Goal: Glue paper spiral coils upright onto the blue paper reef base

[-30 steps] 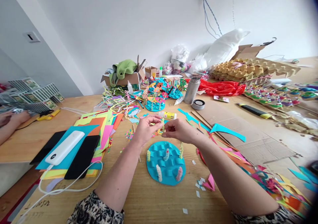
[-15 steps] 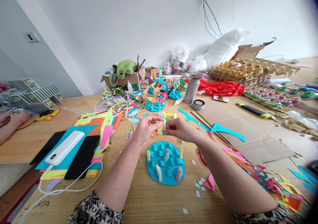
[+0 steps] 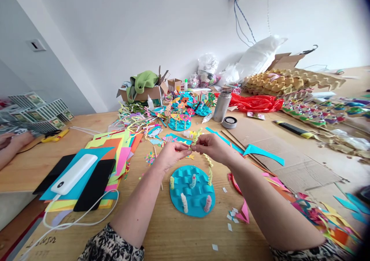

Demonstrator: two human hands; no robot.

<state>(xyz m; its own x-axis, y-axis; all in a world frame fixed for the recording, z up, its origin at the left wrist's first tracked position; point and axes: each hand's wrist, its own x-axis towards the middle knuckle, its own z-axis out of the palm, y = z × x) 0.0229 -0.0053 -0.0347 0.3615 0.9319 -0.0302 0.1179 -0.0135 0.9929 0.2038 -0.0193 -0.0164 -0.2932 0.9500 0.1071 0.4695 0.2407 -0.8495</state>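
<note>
Above the far edge of a round blue craft disc [image 3: 185,205], my two hands meet fingertip to fingertip. Pinched in my right hand [image 3: 215,148] is a pale yellow twisted pipe cleaner [image 3: 197,135], its end sticking up past the fingers. My left hand [image 3: 172,153] is closed at the same spot, its thumb and finger on the lower end of that strand. A yellow twisted length [image 3: 209,169] hangs below my right hand to the disc's right edge; whether it is the same strand is hidden. Short coiled stems, including a pink one [image 3: 207,203], stand on the disc's woven strips.
To the left lie coloured paper sheets [image 3: 124,137], a white power bank [image 3: 74,173] and a black phone [image 3: 95,184]. A steel flask [image 3: 222,106] stands behind my right hand, near a glue stick [image 3: 189,134]. Another person's hand [image 3: 21,139] is at far left.
My hands have turned and come together, and more of the yellow pipe cleaner now sticks up above my right fingers. The yellow length below my right hand shows more fully. The disc stays put.
</note>
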